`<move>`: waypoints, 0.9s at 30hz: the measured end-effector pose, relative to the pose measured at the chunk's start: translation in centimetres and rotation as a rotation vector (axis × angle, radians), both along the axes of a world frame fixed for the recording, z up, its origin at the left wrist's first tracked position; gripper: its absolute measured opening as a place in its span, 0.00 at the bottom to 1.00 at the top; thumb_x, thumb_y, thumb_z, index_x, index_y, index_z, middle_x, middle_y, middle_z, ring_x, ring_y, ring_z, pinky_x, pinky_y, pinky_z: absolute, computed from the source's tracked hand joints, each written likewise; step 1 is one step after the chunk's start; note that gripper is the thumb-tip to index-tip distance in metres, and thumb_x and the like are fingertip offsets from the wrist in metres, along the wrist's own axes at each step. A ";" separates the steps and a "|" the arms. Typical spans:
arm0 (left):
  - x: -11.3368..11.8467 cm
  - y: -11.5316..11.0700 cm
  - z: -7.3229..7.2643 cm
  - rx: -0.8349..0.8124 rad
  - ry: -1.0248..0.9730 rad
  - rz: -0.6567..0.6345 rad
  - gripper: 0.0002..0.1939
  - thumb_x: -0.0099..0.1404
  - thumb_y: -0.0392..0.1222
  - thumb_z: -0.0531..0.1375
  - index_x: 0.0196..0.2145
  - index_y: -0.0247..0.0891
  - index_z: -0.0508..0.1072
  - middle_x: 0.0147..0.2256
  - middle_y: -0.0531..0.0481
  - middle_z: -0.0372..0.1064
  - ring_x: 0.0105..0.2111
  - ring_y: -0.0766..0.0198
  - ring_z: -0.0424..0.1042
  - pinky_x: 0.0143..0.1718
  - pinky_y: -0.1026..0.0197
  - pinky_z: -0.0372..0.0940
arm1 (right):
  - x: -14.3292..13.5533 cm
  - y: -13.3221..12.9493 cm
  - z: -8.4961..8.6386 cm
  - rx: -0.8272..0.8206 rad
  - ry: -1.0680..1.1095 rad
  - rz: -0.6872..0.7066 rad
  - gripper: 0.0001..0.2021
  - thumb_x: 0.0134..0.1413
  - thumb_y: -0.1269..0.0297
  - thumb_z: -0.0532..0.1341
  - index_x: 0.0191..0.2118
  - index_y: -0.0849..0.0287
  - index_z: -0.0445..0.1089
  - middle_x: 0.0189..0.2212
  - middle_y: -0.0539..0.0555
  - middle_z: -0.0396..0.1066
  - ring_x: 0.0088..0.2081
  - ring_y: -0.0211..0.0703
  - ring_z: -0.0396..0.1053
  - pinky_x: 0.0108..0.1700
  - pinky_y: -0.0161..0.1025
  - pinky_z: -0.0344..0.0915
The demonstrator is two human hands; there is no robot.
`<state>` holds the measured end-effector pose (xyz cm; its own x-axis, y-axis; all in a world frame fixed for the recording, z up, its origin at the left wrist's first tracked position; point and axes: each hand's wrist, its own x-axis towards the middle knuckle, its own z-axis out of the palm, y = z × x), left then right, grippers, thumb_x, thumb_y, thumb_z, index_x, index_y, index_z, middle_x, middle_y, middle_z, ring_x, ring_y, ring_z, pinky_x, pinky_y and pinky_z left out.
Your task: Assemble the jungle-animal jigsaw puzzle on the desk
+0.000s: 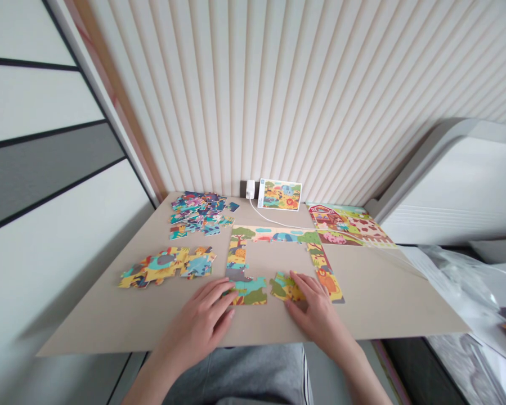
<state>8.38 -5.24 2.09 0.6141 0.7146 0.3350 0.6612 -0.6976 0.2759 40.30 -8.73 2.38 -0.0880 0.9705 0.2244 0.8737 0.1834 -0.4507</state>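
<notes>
A jigsaw border [238,232] lies on the table with its middle bare and a gap in its bottom edge. My left hand [206,306] rests palm down at the lower left corner, fingers stretched out, tips on the puzzle's edge. My right hand [314,304] has its thumb and fingers around a joined section of yellow and green puzzle pieces [281,286], which lies in the bottom gap. A space separates that section from the left bottom part [256,296]. The hand covers the section's right end, so I cannot tell whether it touches the right corner.
Loose yellow and blue pieces [164,264] lie to the left, a dark blue and purple pile [200,211] behind them. A picture card [280,194] leans on the wall by a white charger [250,189]. Its cable crosses a farm puzzle [349,226] at the right.
</notes>
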 end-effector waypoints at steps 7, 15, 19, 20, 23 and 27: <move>0.1 0.0 0.0 0.005 -0.020 0.003 0.18 0.74 0.39 0.56 0.59 0.44 0.73 0.60 0.44 0.69 0.63 0.50 0.65 0.64 0.45 0.67 | 0.1 0.4 1.4 0.033 -0.006 0.202 0.31 0.62 0.67 0.62 0.70 0.52 0.61 0.62 0.59 0.70 0.64 0.53 0.65 0.66 0.55 0.64; 0.1 0.0 0.2 0.011 -0.017 -0.001 0.18 0.74 0.40 0.56 0.59 0.43 0.73 0.59 0.43 0.70 0.63 0.49 0.67 0.63 0.45 0.67 | -0.7 0.7 2.4 0.049 -0.039 0.245 0.32 0.63 0.69 0.59 0.71 0.49 0.59 0.63 0.57 0.69 0.64 0.53 0.65 0.65 0.56 0.64; 0.1 0.0 0.3 0.004 -0.022 -0.002 0.18 0.74 0.40 0.56 0.59 0.43 0.73 0.59 0.44 0.70 0.63 0.50 0.66 0.63 0.46 0.67 | -1.5 0.9 2.5 0.069 -0.051 0.226 0.29 0.65 0.64 0.62 0.70 0.49 0.62 0.62 0.58 0.70 0.64 0.54 0.65 0.65 0.56 0.64; 0.1 0.0 0.3 0.000 -0.023 -0.001 0.18 0.74 0.39 0.56 0.59 0.43 0.73 0.59 0.44 0.70 0.63 0.50 0.66 0.63 0.46 0.67 | -1.8 1.0 2.3 0.075 -0.054 0.221 0.28 0.65 0.64 0.63 0.69 0.50 0.63 0.61 0.58 0.71 0.64 0.54 0.65 0.66 0.56 0.64; 0.1 0.0 0.3 -0.009 -0.032 0.005 0.18 0.74 0.39 0.57 0.59 0.44 0.73 0.59 0.44 0.70 0.63 0.50 0.66 0.64 0.46 0.67 | -2.4 1.4 1.7 0.078 -0.047 0.219 0.26 0.65 0.64 0.63 0.67 0.52 0.65 0.59 0.59 0.73 0.63 0.55 0.67 0.66 0.58 0.62; 0.1 0.0 0.2 -0.011 -0.027 0.003 0.18 0.74 0.39 0.56 0.59 0.44 0.73 0.60 0.44 0.69 0.63 0.50 0.66 0.64 0.46 0.66 | -2.6 1.8 1.4 0.056 -0.024 0.213 0.26 0.64 0.64 0.64 0.66 0.53 0.67 0.59 0.59 0.74 0.63 0.54 0.67 0.66 0.58 0.61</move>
<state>8.47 -5.28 2.33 0.6028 0.7202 0.3435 0.6554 -0.6924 0.3015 37.72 -6.92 3.79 -0.2954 0.9156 0.2729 0.8230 0.3889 -0.4140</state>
